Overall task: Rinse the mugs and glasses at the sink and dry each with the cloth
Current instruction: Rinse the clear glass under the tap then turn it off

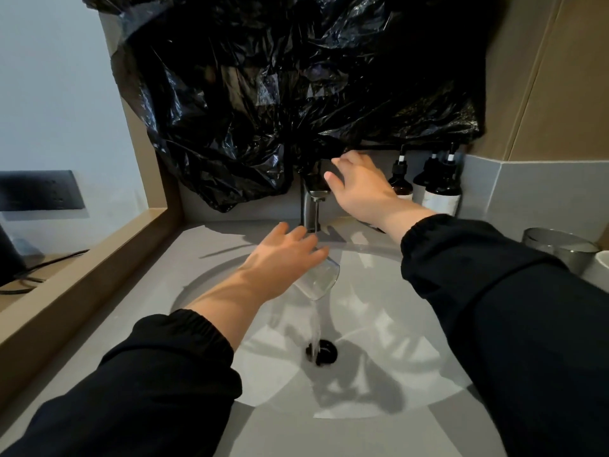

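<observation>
1. Grey worktop (138, 311) surrounds a round white basin (379, 324), and a crumpled black plastic sheet (263, 94) hangs over the wall behind a dark metal tap (309, 206).
2. The left hand (283, 262), in a black sleeve, reaches over the basin with its fingers curled down around a clear drinking glass (318, 280). The glass lies tilted beneath the palm and fingers, directly under the spout.
3. Water (315, 331) runs off the glass into the black drain (324, 352).
4. The right hand (359, 186) is at the top of the tap with its fingers loosely spread and holding nothing. I cannot tell whether it touches the lever.
5. Dark pump bottles (438, 189) stand just beside that hand, against the wall.
</observation>
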A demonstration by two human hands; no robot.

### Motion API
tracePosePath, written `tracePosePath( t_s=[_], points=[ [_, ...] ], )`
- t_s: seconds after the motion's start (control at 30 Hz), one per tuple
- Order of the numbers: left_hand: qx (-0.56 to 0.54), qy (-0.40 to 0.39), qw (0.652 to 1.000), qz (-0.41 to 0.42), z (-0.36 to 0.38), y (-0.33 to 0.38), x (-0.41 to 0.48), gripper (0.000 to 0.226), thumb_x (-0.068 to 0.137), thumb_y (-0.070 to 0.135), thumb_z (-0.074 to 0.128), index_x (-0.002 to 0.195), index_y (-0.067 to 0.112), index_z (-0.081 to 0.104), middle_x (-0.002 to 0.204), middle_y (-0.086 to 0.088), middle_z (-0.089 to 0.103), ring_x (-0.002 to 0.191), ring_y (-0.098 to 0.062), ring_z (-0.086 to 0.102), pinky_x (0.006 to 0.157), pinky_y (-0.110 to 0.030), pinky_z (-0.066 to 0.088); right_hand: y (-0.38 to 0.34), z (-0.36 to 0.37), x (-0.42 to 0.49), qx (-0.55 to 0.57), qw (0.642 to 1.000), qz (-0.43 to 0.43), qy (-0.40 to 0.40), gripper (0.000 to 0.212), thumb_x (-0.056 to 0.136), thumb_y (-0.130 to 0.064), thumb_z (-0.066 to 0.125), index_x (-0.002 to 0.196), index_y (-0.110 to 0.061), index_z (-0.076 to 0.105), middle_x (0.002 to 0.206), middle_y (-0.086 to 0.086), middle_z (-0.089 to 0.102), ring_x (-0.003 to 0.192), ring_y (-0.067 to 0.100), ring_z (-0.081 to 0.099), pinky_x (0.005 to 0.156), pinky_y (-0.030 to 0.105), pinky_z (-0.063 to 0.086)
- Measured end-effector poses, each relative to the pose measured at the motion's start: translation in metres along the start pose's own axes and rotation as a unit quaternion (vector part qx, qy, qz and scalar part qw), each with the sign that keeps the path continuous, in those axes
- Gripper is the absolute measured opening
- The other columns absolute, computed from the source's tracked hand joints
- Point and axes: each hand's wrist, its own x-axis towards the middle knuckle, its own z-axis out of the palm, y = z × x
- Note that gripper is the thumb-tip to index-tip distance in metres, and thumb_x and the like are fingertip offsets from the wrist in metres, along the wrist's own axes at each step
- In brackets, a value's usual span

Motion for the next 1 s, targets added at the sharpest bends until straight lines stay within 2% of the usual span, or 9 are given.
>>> tracePosePath(
  t_s=[0.17,0.27,0.37,0.47,0.63,0.7,0.8,0.9,1.0],
  points=[
    [0.027,-0.073,0.997,0.029,0.001,0.012,0.003,0.065,0.081,0.000,0.062,0.138,0.013,0.034,0.130,-0.009,0.046,0.121,-0.031,0.041,0.101,-0.046,0.033,-0.001,-0.004,0.003,0.048,0.998,0.024,-0.033,0.056,0.101,-0.042,0.031,0.144,-0.006,0.035,0.148,0.006,0.032,0.139,0.023,0.022,0.113,0.042,0.025],
    [0.036,-0.132,0.989,0.050,0.000,0.025,0.004,0.058,0.081,0.001,0.064,0.133,0.013,0.040,0.128,-0.008,0.048,0.122,-0.030,0.042,0.106,-0.049,0.029,-0.001,-0.015,-0.006,0.081,0.992,0.036,-0.088,0.058,0.100,-0.047,0.027,0.152,-0.023,0.016,0.159,0.001,0.015,0.146,0.019,0.008,0.118,0.037,0.011],
    [0.033,-0.120,0.991,0.044,-0.008,0.026,0.003,0.062,0.080,0.004,0.066,0.135,0.016,0.039,0.130,-0.006,0.048,0.122,-0.028,0.042,0.103,-0.047,0.033,0.003,-0.023,-0.037,0.153,0.980,0.072,-0.103,0.057,0.099,-0.051,0.025,0.151,-0.036,0.007,0.159,-0.011,0.008,0.147,0.011,0.006,0.114,0.028,0.007],
    [0.015,-0.093,0.995,0.019,-0.017,0.023,0.003,0.066,0.080,0.003,0.064,0.138,0.017,0.036,0.128,-0.006,0.048,0.119,-0.027,0.043,0.098,-0.046,0.034,0.016,-0.015,-0.080,0.185,0.965,0.124,-0.140,0.058,0.099,-0.053,0.025,0.152,-0.034,0.008,0.159,-0.009,0.012,0.146,0.015,0.014,0.113,0.030,0.014],
    [-0.070,-0.119,0.987,-0.087,-0.026,0.020,-0.008,0.066,0.079,0.007,0.067,0.136,0.022,0.037,0.130,-0.002,0.048,0.120,-0.024,0.043,0.097,-0.042,0.035,0.043,0.009,-0.142,-0.066,0.898,0.148,-0.408,0.070,0.097,-0.055,0.031,0.153,-0.021,0.008,0.160,0.001,0.010,0.145,0.023,0.019,0.116,0.038,0.020],
    [-0.226,-0.118,0.947,-0.195,-0.027,0.027,-0.011,0.069,0.076,0.022,0.073,0.135,0.024,0.038,0.129,0.001,0.052,0.116,-0.022,0.049,0.097,-0.039,0.039,0.043,0.006,-0.150,-0.072,0.900,0.141,-0.407,0.070,0.097,-0.052,0.036,0.153,-0.019,0.009,0.160,-0.001,0.008,0.145,0.022,0.018,0.116,0.036,0.021],
    [-0.465,-0.101,0.816,-0.328,-0.045,0.042,-0.010,0.084,0.070,0.043,0.079,0.139,0.022,0.035,0.109,0.005,0.061,0.091,-0.013,0.060,0.078,-0.032,0.050,0.036,-0.016,-0.150,-0.040,0.943,0.122,-0.307,0.063,0.097,-0.043,0.044,0.150,-0.017,0.021,0.157,0.002,0.020,0.141,0.022,0.027,0.110,0.032,0.028],
    [-0.580,-0.037,0.730,-0.359,-0.066,0.060,0.007,0.073,0.072,0.040,0.080,0.128,0.013,0.042,0.076,0.008,0.059,0.070,-0.005,0.058,0.063,-0.029,0.045,0.032,-0.048,-0.155,-0.070,0.971,0.085,-0.213,0.055,0.095,-0.033,0.050,0.144,-0.016,0.033,0.151,0.006,0.032,0.136,0.025,0.032,0.106,0.034,0.033],
    [-0.641,0.036,0.670,-0.372,-0.082,0.084,0.032,0.064,0.070,0.038,0.081,0.117,0.012,0.046,0.073,0.009,0.059,0.075,-0.016,0.068,0.075,-0.034,0.054,0.038,-0.091,-0.165,-0.105,0.986,0.053,-0.117,0.050,0.090,-0.026,0.052,0.138,-0.013,0.044,0.144,0.009,0.041,0.132,0.027,0.035,0.106,0.038,0.035]
  ],
)
